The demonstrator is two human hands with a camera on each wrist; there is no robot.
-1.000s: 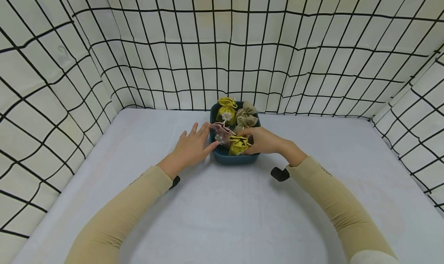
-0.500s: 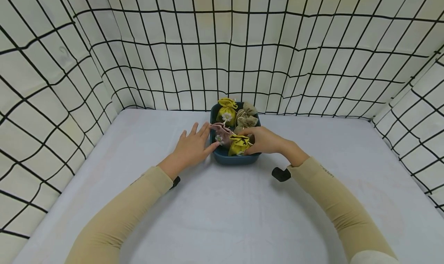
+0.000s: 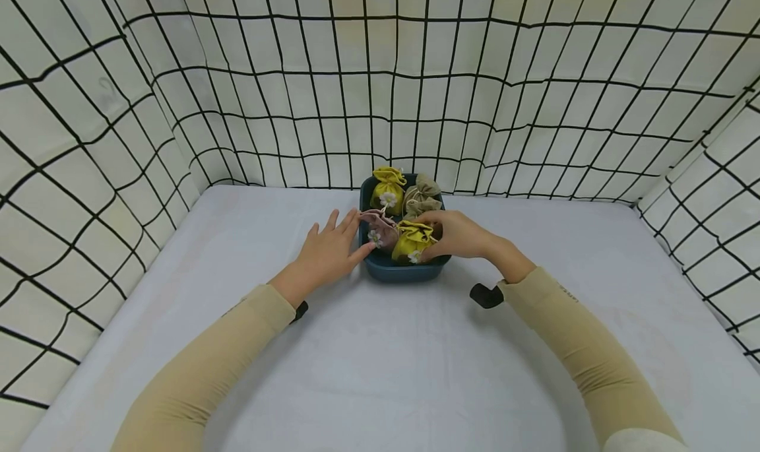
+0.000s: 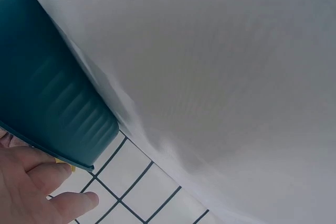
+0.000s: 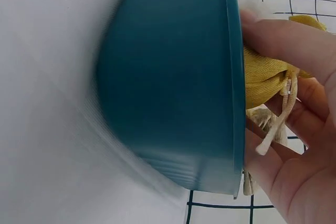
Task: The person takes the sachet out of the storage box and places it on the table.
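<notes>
A teal plastic basin (image 3: 404,275) holds several small drawstring pouches. My right hand (image 3: 460,234) grips a yellow pouch (image 3: 411,241) with a white flower, at the basin's near right corner; the right wrist view shows thumb and fingers around the yellow cloth (image 5: 262,74) at the rim. My left hand (image 3: 329,249) rests on the left rim with its fingers fairly straight, the thumb over the edge near a pink pouch (image 3: 382,233). In the left wrist view, the left fingers (image 4: 47,177) lie along the rim of the basin (image 4: 58,82).
Another yellow pouch (image 3: 388,191) and a beige pouch (image 3: 421,196) sit at the back of the basin. The basin stands on a white-covered table (image 3: 386,359), near its far edge. Black grid netting (image 3: 392,96) over white sheeting rises behind and on both sides.
My right hand has moved slightly up and to the right, lifting the yellow pouch a little, and more of its white flower shows. My left hand has stayed in place.
</notes>
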